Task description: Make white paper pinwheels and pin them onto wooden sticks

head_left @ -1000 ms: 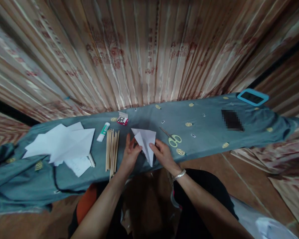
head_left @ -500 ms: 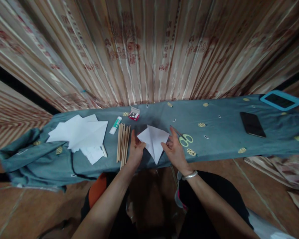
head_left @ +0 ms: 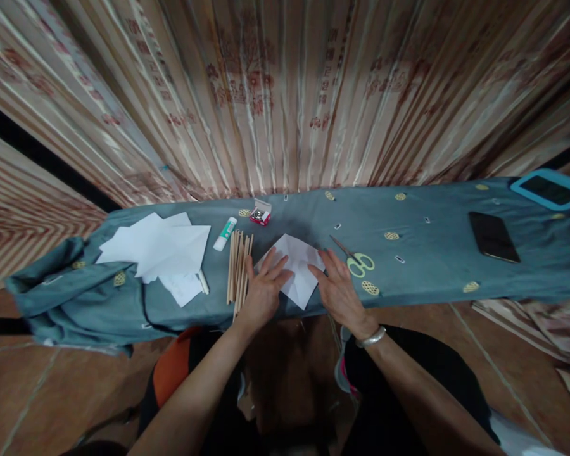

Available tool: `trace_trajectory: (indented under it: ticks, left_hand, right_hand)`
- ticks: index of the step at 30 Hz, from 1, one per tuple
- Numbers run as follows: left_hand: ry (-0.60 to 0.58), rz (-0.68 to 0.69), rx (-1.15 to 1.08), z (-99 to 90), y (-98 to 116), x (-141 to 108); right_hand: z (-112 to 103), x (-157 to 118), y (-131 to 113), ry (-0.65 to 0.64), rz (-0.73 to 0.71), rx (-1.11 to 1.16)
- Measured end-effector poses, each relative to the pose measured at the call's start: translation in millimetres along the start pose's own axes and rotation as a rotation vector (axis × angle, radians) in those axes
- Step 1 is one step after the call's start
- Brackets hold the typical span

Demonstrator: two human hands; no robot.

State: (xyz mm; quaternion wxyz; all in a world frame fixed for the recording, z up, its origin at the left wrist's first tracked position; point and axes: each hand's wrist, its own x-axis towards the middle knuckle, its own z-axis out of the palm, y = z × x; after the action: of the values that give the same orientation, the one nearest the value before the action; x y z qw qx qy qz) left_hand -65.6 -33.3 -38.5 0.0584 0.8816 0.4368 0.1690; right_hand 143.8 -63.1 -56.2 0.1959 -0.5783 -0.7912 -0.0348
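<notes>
A creased white sheet of paper lies on the cloth in front of me, one corner toward my lap. My left hand rests on its left part with fingers spread. On the right edge of the sheet lies my right hand, its fingers stretched out and a silver bracelet at the wrist. Just left of my left hand is a bundle of thin wooden sticks. Scissors with pale green handles lie right of my right hand.
A glue stick and a small red box of shiny metal bits stand behind the sticks. White papers are piled at the left. At the right lie a black phone and a blue-framed tablet. A patterned curtain hangs behind.
Both hands have gone from pinching the paper's sides to lying over it with fingers spread. The paper now lies flatter. The view has shifted slightly.
</notes>
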Motion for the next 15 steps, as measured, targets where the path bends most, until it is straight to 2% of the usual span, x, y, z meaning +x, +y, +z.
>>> trace_trajectory:
  ticks: [5, 10, 15]
  left_hand:
    - [-0.054, 0.026, 0.004, -0.7, -3, -6]
    - [0.009, 0.038, -0.045, 1.8, -9, -4]
    - [0.032, 0.037, -0.137, 1.8, -10, -6]
  right_hand:
    - [-5, 2, 0, -0.009, -0.103, 0.006]
    - [-8, 8, 1, 0.004, -0.129, 0.099]
    - [-4, 0, 8, -0.004, -0.127, 0.211]
